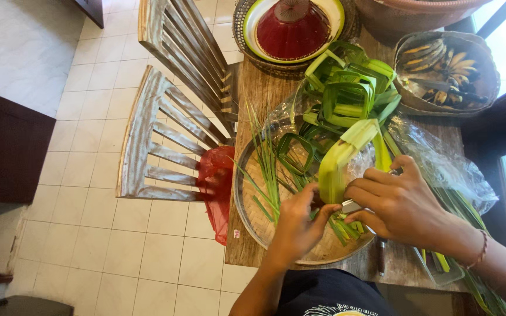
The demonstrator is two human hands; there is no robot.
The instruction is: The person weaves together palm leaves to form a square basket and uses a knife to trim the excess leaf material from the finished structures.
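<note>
Green leaf strip [338, 161], folded, is seen from the head camera standing over the round woven tray [247, 216] on the wooden bench [259, 93]. Its long axis rises from the hands up and away toward the pile of folded leaf boxes [346, 88]. The lower end is pinched by the left hand [297, 225], the nearer grip; the right hand [399, 205] is closed on a small metal tool [352, 206] (kind unclear) just beside it.
</note>
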